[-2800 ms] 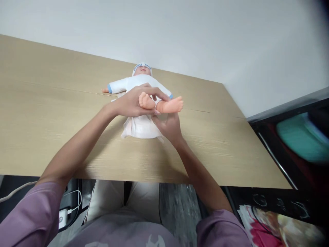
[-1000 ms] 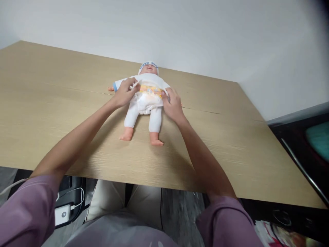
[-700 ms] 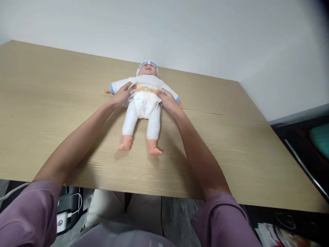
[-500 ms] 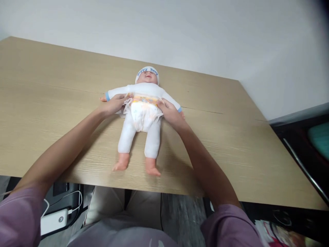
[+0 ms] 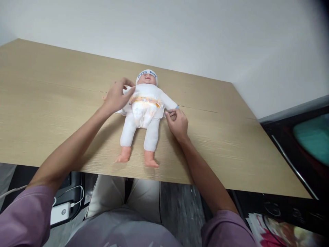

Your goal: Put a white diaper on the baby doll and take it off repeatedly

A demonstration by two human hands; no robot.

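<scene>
One baby doll, in the head view, lay face up on the wood-grain table, head toward the white wall, bare feet toward the near edge. Its white headband carried blue lettering, read as "Happy Baby". A white disposable diaper with an orange patterned waistband sat around its hips, over the white leggings. Left hand: raised at the doll's arm on that side, thumb and forefinger curved with a small gap between the tips; no object visible in them. Right hand: at the opposite side edge of the diaper, thumb and forefinger drawn close together, other fingers curled; could not tell whether the edge was pinched. Below the table, left, a white power bank had a white cable plugged in.
</scene>
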